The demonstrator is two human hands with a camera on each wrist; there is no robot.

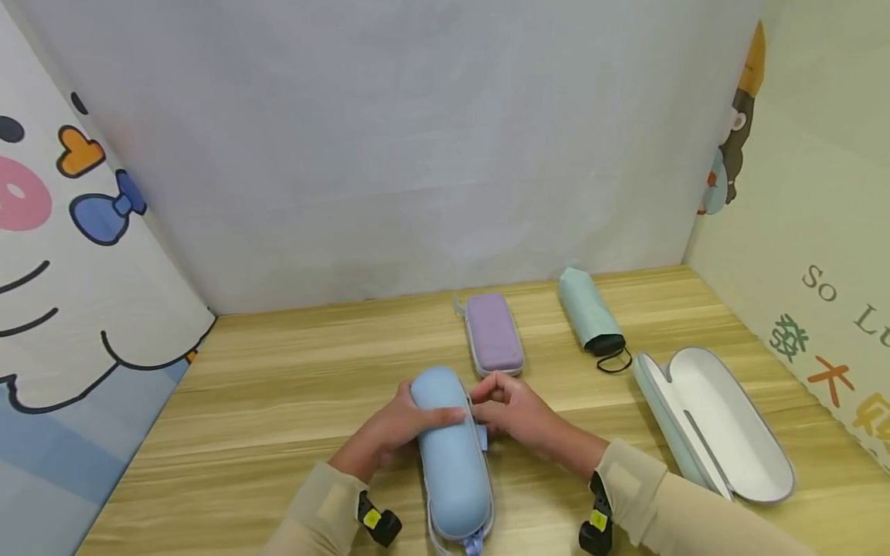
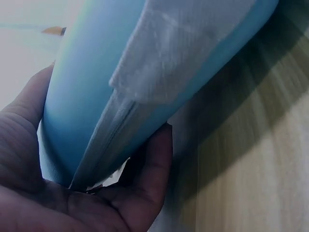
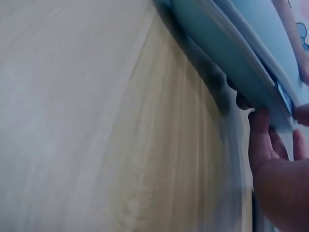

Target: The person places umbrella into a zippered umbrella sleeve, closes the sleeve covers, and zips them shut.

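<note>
A light blue hard zip case (image 1: 452, 463) lies lengthwise on the table in front of me. My left hand (image 1: 399, 423) grips its left side near the far end, thumb across the top and fingers down along the side. In the left wrist view a grey fabric strip (image 2: 169, 48) runs by the zipper seam (image 2: 113, 125). At the right edge my right hand (image 1: 518, 413) pinches the rim along the zipper, its fingers bent. From the right wrist, a narrow gap (image 3: 256, 58) shows between the case's two halves. The zipper pull itself is hidden.
A purple zip case (image 1: 495, 332) lies just beyond my right hand. Farther right is a folded mint umbrella (image 1: 587, 309) with a black cord loop. An open glasses case (image 1: 730, 432) with a white lining sits by my right forearm. Printed cloth walls enclose the wooden table (image 1: 278, 401).
</note>
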